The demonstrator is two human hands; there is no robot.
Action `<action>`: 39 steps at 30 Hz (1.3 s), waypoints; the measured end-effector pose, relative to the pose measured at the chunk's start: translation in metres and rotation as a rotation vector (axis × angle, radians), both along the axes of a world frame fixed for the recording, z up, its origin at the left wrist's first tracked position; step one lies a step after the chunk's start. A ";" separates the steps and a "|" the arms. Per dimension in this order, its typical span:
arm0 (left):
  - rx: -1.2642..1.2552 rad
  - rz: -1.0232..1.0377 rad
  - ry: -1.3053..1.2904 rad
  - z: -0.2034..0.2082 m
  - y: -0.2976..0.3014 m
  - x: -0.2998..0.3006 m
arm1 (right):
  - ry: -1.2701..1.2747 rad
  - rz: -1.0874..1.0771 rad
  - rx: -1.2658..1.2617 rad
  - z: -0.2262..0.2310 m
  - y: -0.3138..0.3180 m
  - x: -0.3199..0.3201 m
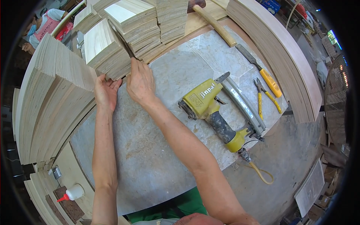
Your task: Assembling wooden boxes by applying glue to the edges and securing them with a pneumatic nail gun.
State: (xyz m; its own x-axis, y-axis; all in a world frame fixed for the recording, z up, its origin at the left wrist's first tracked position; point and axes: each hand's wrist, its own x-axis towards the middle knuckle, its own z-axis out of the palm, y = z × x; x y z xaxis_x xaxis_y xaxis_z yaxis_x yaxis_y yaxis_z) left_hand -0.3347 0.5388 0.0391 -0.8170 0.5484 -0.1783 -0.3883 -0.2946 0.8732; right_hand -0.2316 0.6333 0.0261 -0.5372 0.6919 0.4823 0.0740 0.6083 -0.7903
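Observation:
A short stack of curved plywood pieces (pixel 103 47) stands at the far left of the work surface. My left hand (pixel 106 92) is palm up at its lower near edge, fingers curled against the bottom. At the stack's near right corner is my right hand (pixel 141 80), its fingers along the side and thumb in front. Both hands grip this stack; some fingertips are hidden. Right of my forearms lies a yellow-green nail gun (pixel 210 108) with a black grip. Beyond it are yellow-handled cutting pliers (pixel 267 95) and a chisel (pixel 268 80) with a yellow handle.
Taller plywood stacks (pixel 56 93) rise at the left, with more stacks (pixel 138 22) behind. A mallet (pixel 215 24) lies at the back. A curved panel (pixel 285 52) borders the right. A white glue bottle (pixel 75 192) lies lower left. Another person (pixel 48 22) is at the upper left.

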 end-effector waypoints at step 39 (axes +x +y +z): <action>-0.200 -0.060 0.298 0.009 0.013 0.026 | 0.102 -0.152 -0.040 0.002 -0.013 -0.001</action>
State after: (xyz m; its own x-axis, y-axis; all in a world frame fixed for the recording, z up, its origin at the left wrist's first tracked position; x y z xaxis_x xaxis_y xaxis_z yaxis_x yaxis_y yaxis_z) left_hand -0.3089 0.5518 0.0477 -0.8169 0.5749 -0.0461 -0.1196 -0.0907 0.9887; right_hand -0.2327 0.6205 0.0277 -0.3742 0.7814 0.4994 0.0807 0.5639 -0.8219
